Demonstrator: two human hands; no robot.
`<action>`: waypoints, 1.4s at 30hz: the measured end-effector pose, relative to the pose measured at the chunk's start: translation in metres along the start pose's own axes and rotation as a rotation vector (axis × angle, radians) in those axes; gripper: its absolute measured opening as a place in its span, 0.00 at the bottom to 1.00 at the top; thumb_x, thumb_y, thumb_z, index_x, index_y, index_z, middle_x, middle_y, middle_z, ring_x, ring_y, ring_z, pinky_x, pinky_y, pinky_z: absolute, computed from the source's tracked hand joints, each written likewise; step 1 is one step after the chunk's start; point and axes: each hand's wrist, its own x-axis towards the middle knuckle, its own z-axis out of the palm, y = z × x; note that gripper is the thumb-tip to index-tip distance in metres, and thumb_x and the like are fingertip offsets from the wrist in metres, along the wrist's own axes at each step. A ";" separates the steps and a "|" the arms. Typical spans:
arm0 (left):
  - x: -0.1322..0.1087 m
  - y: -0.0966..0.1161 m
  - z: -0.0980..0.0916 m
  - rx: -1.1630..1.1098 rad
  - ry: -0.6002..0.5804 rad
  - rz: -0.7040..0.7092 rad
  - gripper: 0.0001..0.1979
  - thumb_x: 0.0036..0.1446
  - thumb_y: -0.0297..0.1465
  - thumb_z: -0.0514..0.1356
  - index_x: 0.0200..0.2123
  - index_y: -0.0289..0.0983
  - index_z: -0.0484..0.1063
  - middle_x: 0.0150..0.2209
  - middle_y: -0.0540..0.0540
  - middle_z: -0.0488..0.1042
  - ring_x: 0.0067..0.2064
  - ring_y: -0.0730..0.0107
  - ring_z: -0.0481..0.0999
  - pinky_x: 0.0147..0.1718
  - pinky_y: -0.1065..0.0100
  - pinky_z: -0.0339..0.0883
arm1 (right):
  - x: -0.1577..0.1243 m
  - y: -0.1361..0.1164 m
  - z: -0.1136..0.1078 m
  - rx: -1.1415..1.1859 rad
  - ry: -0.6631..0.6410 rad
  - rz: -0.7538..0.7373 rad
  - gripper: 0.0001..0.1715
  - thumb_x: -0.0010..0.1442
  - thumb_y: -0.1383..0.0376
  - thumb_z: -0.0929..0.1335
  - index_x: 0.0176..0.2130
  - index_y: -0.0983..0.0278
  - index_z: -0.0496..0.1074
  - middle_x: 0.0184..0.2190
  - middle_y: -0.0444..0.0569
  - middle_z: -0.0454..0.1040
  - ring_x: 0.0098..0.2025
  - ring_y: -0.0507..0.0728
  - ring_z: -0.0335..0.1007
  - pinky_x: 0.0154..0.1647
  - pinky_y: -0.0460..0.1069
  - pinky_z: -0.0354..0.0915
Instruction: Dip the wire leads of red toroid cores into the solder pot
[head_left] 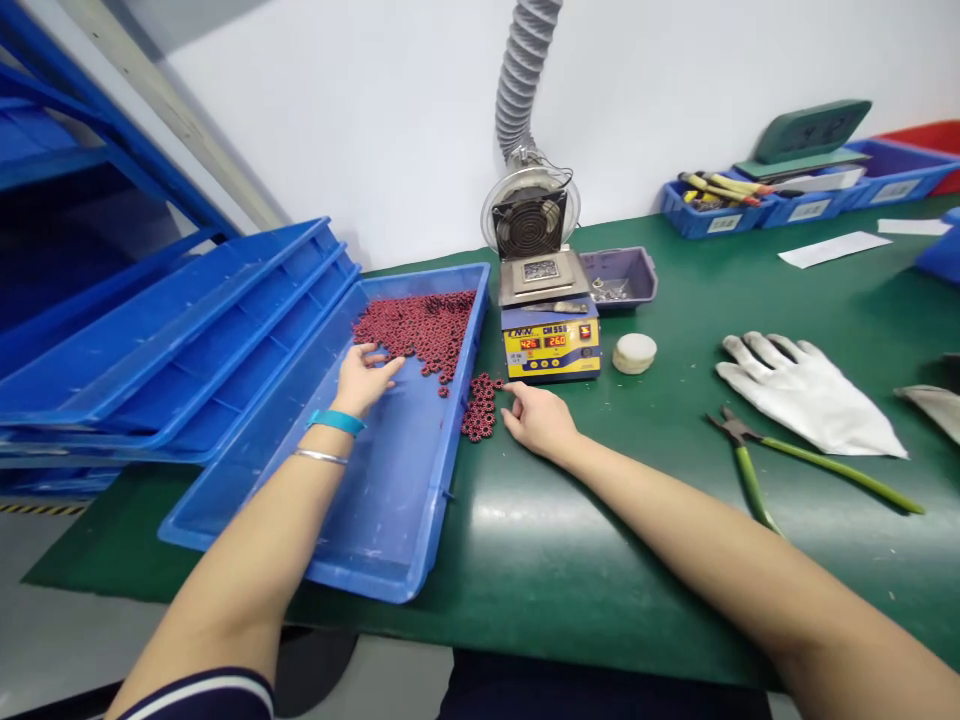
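Observation:
My left hand (365, 380) is inside a long blue tray (360, 540), fingers apart, just at the near edge of a heap of small red-and-black rings (420, 325). I see nothing held in it. On the table outside the tray's right wall lies a small cluster of the same rings (478, 410). My right hand (541, 420) rests beside this cluster. Its index finger reaches out to the ring at the cluster's upper right, with the thumb apart below; the other fingers are curled and partly hidden.
Behind the right hand stands a soldering pot (551, 340) under a fan and grey hose (525, 80). A purple bin (622, 275), round white pad (634, 353), white glove (817, 395) and green-handled cutters (739, 430) lie rightward. Stacked blue trays (187, 330) stand left.

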 end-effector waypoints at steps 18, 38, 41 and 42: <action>-0.022 0.003 0.004 0.268 -0.404 0.421 0.39 0.44 0.40 0.68 0.57 0.34 0.57 0.51 0.35 0.71 0.37 0.64 0.79 0.38 0.60 0.73 | 0.022 -0.024 -0.011 -0.275 -0.179 0.085 0.13 0.61 0.68 0.63 0.45 0.68 0.70 0.41 0.60 0.76 0.44 0.62 0.75 0.42 0.51 0.66; -0.139 0.089 0.046 -0.149 -0.818 0.369 0.25 0.44 0.39 0.66 0.44 0.34 0.67 0.45 0.40 0.72 0.33 0.70 0.76 0.29 0.67 0.71 | -0.060 0.020 -0.046 0.570 0.049 0.039 0.11 0.51 0.63 0.73 0.34 0.67 0.73 0.28 0.45 0.71 0.27 0.48 0.66 0.31 0.46 0.64; -0.151 0.095 0.060 -0.136 -0.932 0.365 0.27 0.42 0.38 0.67 0.46 0.36 0.66 0.48 0.40 0.71 0.37 0.67 0.76 0.30 0.67 0.72 | -0.074 0.029 -0.060 0.829 0.048 0.064 0.21 0.47 0.61 0.75 0.40 0.67 0.73 0.28 0.43 0.72 0.27 0.48 0.67 0.31 0.46 0.65; -0.154 0.096 0.063 -0.119 -0.958 0.365 0.28 0.41 0.38 0.68 0.46 0.37 0.67 0.48 0.40 0.71 0.38 0.66 0.76 0.30 0.67 0.72 | -0.076 0.030 -0.063 0.908 0.043 0.089 0.24 0.44 0.61 0.76 0.41 0.67 0.72 0.28 0.43 0.73 0.27 0.48 0.68 0.32 0.46 0.66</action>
